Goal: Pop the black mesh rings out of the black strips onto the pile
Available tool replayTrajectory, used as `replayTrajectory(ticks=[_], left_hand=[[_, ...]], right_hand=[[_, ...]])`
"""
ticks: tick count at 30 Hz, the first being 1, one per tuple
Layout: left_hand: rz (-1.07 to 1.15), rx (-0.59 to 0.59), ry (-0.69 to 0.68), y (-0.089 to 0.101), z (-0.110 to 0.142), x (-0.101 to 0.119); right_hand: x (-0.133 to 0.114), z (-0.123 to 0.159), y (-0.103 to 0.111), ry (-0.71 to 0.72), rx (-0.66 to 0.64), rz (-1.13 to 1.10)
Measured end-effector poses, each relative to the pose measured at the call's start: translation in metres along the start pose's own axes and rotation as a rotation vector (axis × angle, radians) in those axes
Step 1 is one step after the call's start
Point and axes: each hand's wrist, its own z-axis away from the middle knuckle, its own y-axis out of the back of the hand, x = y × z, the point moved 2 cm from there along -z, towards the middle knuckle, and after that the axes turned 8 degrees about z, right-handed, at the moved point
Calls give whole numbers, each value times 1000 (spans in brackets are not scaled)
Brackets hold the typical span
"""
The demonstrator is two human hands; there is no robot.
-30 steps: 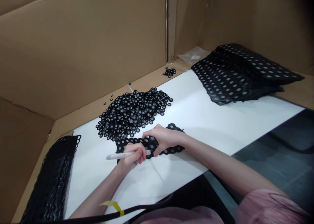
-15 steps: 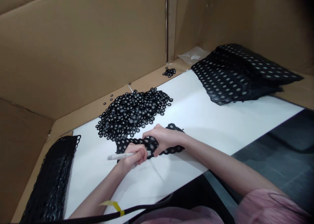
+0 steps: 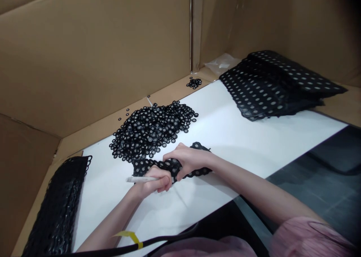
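Observation:
My left hand (image 3: 156, 182) is closed around a white pen-like stick (image 3: 139, 179), whose right end points at a narrow black sheet (image 3: 142, 167) with rows of pale round spots. From the other side my right hand (image 3: 191, 158) grips the same sheet, thumb at its near edge and fingers over its far edge. Both hands are close together, and they hide the middle of the strip. Just beyond them lies a heap of small black rings (image 3: 153, 127), many with pale centres.
A stack of black spotted sheets (image 3: 270, 86) lies at the back right. On the left is a pile of black sheets with holes (image 3: 56, 204). A few loose rings (image 3: 194, 83) and a clear plastic bag (image 3: 222, 63) sit by the cardboard wall (image 3: 113, 54). White board (image 3: 113, 200) covers the table.
My left hand has shifted slightly to the right with the white stick, closer to my right hand. The strip's left end shows more. My right hand has hardly moved.

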Motion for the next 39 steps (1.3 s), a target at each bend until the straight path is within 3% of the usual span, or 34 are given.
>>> replayTrajectory(ticks=[3,10,17,22,30,35,39], left_hand=[[24,-3,11,1,0,-2],[163,128,-3,6,4,-20],[28,33,30,-1,1,-3],[4,37,2,-5,2,-2],[361,276,-47,14,3,-21],[252,518,-175,36,2,-16],[138,565,-172,42,-1,-22]], right_hand=[[0,0,0,-2,1,5],[0,-1,1,-30,-2,23],[0,-2,1,-2,-1,17],[-2,-3,4,-44,-24,38],[6,-7,16,-96,-86,111],[14,-17,21,-132,12,119],[17,-28,9,-159,130,133]])
